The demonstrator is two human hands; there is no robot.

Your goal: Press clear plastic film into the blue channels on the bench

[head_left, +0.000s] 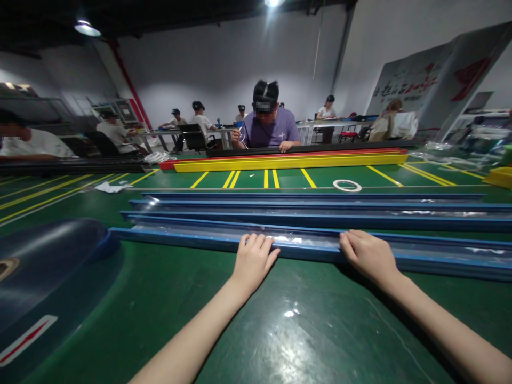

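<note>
A long blue U-shaped channel (308, 252) with a shiny, clear-looking inside lies across the green table in front of me. My left hand (254, 261) is on its near wall, fingers hooked over the rim and thumb out to the right on the outer face. Further right, my right hand (370, 256) is closed on the same rim, its fingertips hidden inside the channel. Just behind lie more blue channels (320, 220), roughly parallel to this one.
At left stands a dark, glossy rounded object (60, 261) with a red-and-white label. Beyond the channels are a white tape ring (347, 185), crumpled white scraps (112, 186) and yellow strips (292, 161). A co-worker (270, 128) in purple sits opposite, holding a white ring (241, 134).
</note>
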